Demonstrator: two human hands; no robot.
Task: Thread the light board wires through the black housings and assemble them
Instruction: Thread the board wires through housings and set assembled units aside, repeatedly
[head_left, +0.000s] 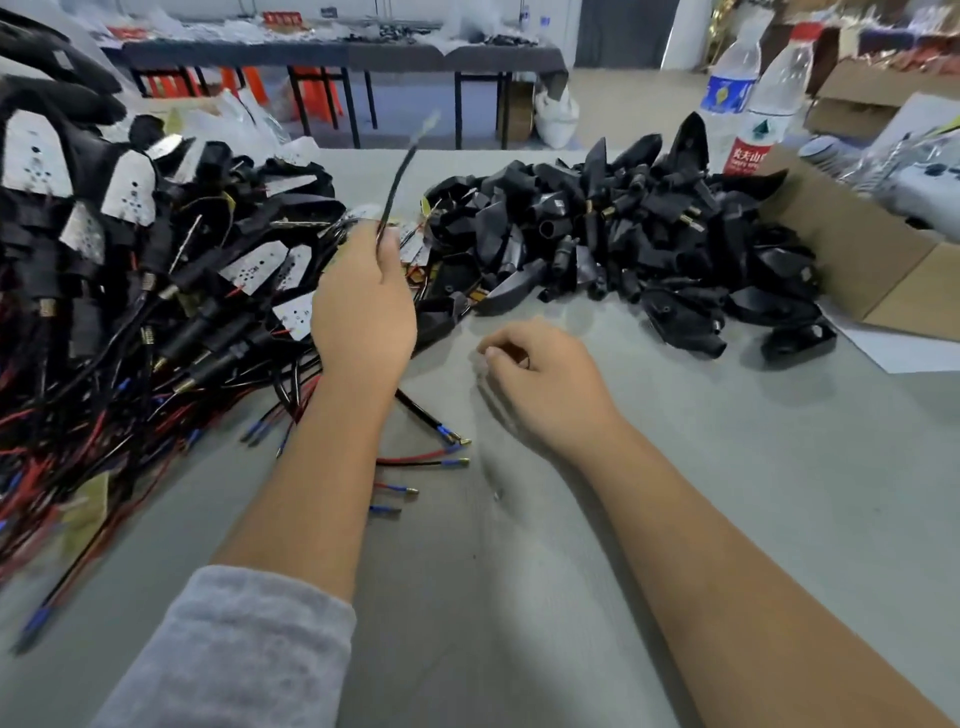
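Note:
My left hand (363, 312) grips a black wire (397, 179) that sticks up and away from it, blurred at its tip. A white light board edge shows just above the fingers. My right hand (540, 379) hovers over the grey table (727, 467) with its fingers curled and nothing visible in them. A heap of empty black housings (623, 234) lies beyond the right hand. At the left lies a big pile of assembled housings with white light boards (130, 249) and red and black wires.
Loose wire ends with blue sleeves (447, 447) lie between my forearms. Two water bottles (753, 104) stand at the back right beside an open cardboard box (883, 270). Another table with parts stands farther back.

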